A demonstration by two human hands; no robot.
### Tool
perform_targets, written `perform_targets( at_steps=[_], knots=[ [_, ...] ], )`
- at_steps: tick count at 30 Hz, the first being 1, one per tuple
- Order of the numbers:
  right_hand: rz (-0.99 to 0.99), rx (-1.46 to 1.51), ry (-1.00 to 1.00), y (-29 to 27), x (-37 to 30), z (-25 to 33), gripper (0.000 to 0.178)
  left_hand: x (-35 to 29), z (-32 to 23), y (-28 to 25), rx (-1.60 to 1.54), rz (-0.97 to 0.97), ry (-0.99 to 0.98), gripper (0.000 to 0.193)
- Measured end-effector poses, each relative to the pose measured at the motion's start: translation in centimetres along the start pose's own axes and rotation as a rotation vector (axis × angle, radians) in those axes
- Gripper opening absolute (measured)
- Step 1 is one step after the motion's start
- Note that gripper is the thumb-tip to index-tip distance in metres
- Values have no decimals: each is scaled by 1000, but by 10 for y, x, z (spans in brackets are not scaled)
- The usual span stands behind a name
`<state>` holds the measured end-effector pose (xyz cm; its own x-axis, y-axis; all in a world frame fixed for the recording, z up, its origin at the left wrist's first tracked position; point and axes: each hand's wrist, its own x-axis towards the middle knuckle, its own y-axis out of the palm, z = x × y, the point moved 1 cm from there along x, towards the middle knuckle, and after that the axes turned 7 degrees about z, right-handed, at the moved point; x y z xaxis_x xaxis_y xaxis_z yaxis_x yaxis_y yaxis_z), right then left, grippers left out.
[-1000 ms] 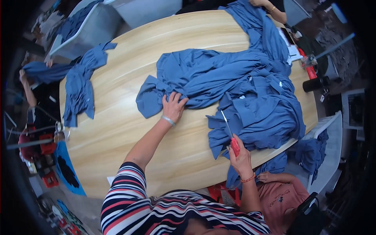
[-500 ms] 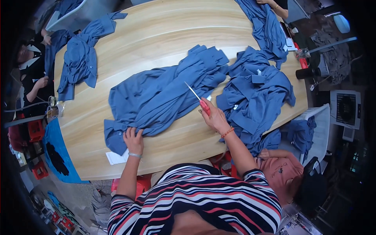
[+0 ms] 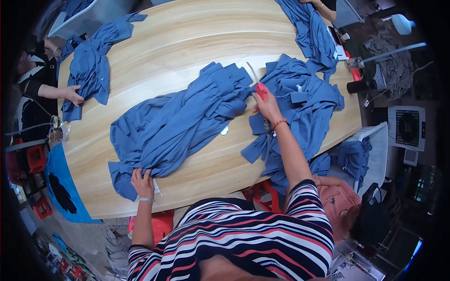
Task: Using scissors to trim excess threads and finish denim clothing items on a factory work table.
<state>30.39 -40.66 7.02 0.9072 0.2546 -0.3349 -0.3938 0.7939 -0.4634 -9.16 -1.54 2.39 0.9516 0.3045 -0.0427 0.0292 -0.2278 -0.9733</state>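
Note:
A blue long-sleeved shirt [image 3: 173, 122] lies rumpled and slantwise across the table before me. My left hand [image 3: 143, 185] has its fingers bent over the cloth at the shirt's near left end, gripping it. In my right hand [image 3: 268, 107] are red-handled scissors [image 3: 261, 91], their thin blade pointing away from me and smeared by motion. This hand is between the shirt's far right end and a heap of blue shirts [image 3: 309, 103]; whether its fingers touch cloth I cannot tell. A small white label [image 3: 224, 130] shows at the shirt's near edge.
Co-workers' hands are at the table: one hand [image 3: 73, 95] on a blue shirt [image 3: 89, 70] at left, others at far right. Someone in a pink top [image 3: 340, 199] is close on my right. A white bin [image 3: 382, 154] with shirts and a black cup [image 3: 358, 87] stand at right.
My left hand and the shirt have shifted left and toward me. My right hand with the scissors has moved right and away, from over the shirt to beside the heap.

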Motion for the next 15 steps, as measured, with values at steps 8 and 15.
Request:
perform_targets(
  at_steps=[8, 15],
  knots=[
    [-41, -111, 202, -50, 50, -43, 47, -9, 42, -2, 20, -13, -119, 28],
    [-201, -220, 278, -109, 84, -86, 36, 10, 14, -6, 25, -69, -109, 29]
  ],
)
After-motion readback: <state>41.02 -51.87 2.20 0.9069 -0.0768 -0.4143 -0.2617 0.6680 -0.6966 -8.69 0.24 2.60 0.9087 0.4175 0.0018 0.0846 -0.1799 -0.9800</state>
